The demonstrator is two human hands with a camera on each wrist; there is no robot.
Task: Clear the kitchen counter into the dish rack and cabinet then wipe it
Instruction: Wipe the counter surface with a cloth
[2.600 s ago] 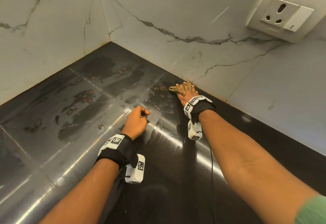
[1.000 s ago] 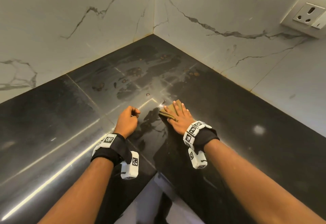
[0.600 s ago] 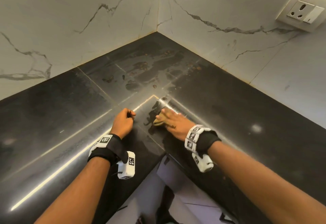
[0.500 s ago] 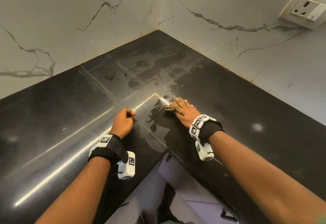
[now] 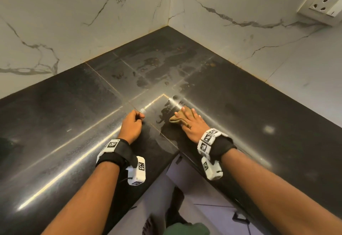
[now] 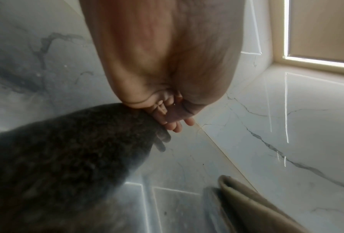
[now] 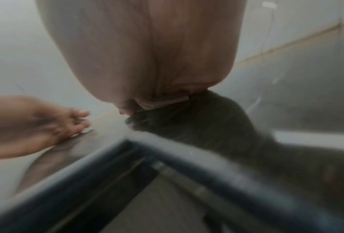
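The black stone counter [image 5: 74, 123] runs in an L round a wall corner. My right hand [image 5: 190, 123] lies flat with straight fingers on a tan cloth [image 5: 174, 119], pressing it to the counter near the inner front corner. A wet smear shows just left of the cloth. My left hand [image 5: 132, 123] rests on the counter as a fist, a little left of the cloth, and holds nothing. The left wrist view shows its fingers [image 6: 167, 113] curled into the palm and the cloth [image 6: 247, 205] lying beside it. In the blurred right wrist view a cloth edge [image 7: 163, 102] shows under the palm.
Dried stains and brown specks [image 5: 151, 62] cover the counter's back corner. White marble-look walls [image 5: 92, 12] close it in on two sides. A wall socket [image 5: 323, 5] sits at the upper right. The counter's inner edge [image 5: 166, 160] drops to the floor [image 5: 212, 207].
My right hand has brought the cloth from the back wall to the inner front corner and keeps rubbing there. The left fist has stayed in place.
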